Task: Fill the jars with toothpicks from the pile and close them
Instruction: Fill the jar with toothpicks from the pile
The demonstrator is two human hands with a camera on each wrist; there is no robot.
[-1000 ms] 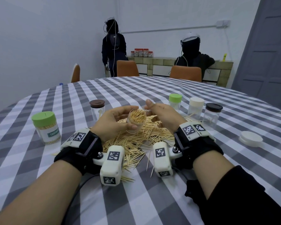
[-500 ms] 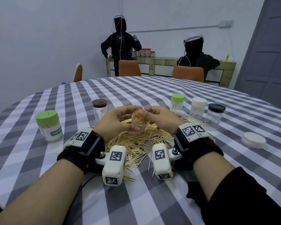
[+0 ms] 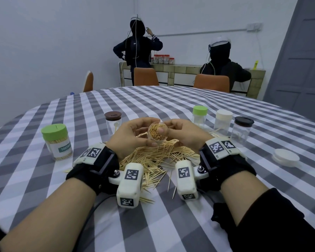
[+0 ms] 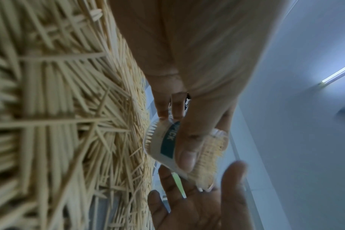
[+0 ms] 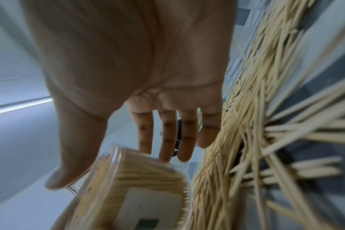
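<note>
A clear labelled jar (image 3: 157,133) packed with toothpicks is tilted with its open mouth toward me, above the toothpick pile (image 3: 153,158). My left hand (image 3: 135,136) grips it around the body; in the left wrist view the thumb lies across the jar (image 4: 161,144). My right hand (image 3: 184,132) is at the jar's right side with its fingers (image 5: 167,137) straight, and its thumb rests on the toothpick tips in the mouth. In the right wrist view the jar (image 5: 140,186) sits below the thumb, beside the pile (image 5: 256,140). A loose white lid (image 3: 285,157) lies at the right.
A full green-lidded jar (image 3: 56,140) stands at the left, a brown-lidded jar (image 3: 113,122) behind my left hand. Green-lidded (image 3: 199,115), white-lidded (image 3: 224,120) and black-lidded (image 3: 243,130) jars stand at the right. Two people and orange chairs are beyond the checked table (image 3: 153,102).
My right hand has closed in from beside the jar, and its thumb has come down onto the toothpick tips. The left hand has tilted the jar's mouth more toward me.
</note>
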